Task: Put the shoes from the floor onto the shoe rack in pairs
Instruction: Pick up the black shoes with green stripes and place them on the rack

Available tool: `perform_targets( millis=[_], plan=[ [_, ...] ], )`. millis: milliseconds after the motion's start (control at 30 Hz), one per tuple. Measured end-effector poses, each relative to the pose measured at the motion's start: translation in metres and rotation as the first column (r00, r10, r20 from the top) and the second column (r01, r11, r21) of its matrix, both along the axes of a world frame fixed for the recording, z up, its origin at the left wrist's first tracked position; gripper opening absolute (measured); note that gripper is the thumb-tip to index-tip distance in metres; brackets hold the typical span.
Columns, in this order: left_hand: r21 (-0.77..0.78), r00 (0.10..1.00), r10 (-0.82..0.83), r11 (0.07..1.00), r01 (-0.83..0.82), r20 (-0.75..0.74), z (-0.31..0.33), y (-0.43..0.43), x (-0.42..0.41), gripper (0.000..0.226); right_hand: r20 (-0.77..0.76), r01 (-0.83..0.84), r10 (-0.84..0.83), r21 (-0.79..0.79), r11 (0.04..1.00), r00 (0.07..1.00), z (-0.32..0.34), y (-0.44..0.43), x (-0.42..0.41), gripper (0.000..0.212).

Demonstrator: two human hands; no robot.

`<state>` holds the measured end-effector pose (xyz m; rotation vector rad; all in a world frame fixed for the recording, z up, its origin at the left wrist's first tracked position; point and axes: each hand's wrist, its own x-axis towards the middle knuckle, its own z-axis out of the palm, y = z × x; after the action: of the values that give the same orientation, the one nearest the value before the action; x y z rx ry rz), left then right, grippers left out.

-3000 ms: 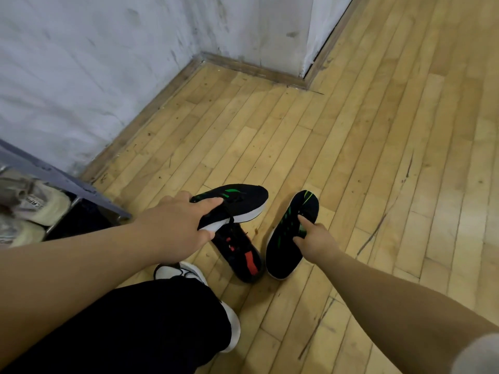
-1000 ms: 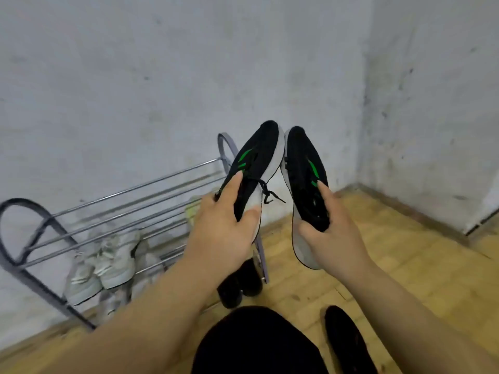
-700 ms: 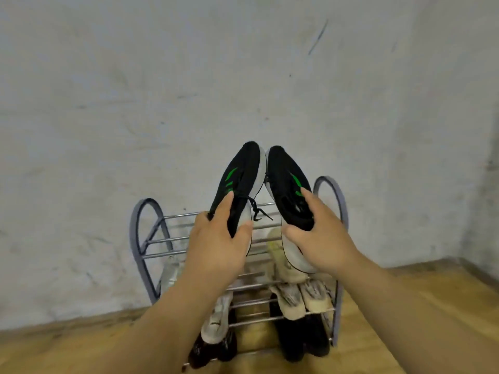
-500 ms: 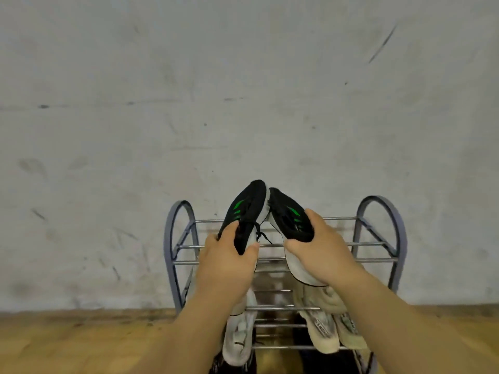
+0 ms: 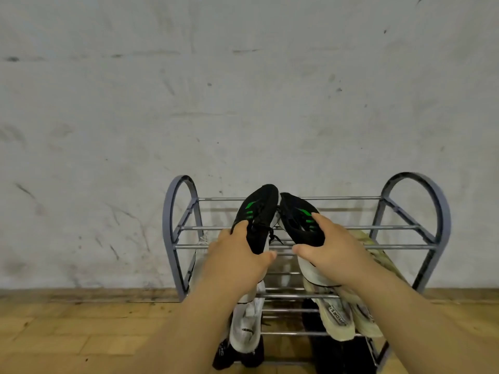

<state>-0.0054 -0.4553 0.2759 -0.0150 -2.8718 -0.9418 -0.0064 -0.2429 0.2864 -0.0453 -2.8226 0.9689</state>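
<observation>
Gripping one shoe apiece, the hands were held apart but close. The left hand [image 5: 237, 255] was curled round the heel end of a black fabric trainer with green stripes and a white sole [image 5: 259, 211]. The right hand [image 5: 326, 252] clasped the matching black green-striped trainer [image 5: 297, 214] the same way, thumb underneath and fingers over the collar. Both shoes pointed toes-up and away from the person, their toes almost meeting and their soles facing roughly inward. Three seconds before, this pair was being picked up from the wooden plank floor [image 5: 81, 333]. Half a second before, it stood higher above the rails. Now it had come down until the toes lay over the rear rails of the top tier of the grey metal shoe rack with arched ends [image 5: 172, 211]. Whether the shoes already touched those rails could not be told. The carry looked finished, and what seemed left was lowering the heels onto the tier side by side and letting go. Lower on the rack sat a pair of white sneakers [image 5: 247, 330] on the left and a pair of cream sneakers [image 5: 337, 319] on the right, with dark shoes [image 5: 237, 354] at the bottom. Behind everything rose a scuffed white plaster wall [image 5: 243, 90].
</observation>
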Motion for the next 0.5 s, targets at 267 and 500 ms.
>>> perform_targets(
  millis=[267, 500],
  plan=[
    [0.22, 0.984, -0.176, 0.961, 0.167, 0.021, 0.002, -0.016, 0.01, 0.106, 0.026, -0.068, 0.07, -0.087, 0.994, 0.997, 0.0, 0.008, 0.016, 0.108],
    [0.299, 0.961, -0.267, 0.925, 0.234, 0.073, 0.002, -0.024, 0.019, 0.13, 0.064, -0.169, 0.178, -0.125, 0.978, 0.982, 0.004, 0.012, 0.025, 0.118]
  ],
)
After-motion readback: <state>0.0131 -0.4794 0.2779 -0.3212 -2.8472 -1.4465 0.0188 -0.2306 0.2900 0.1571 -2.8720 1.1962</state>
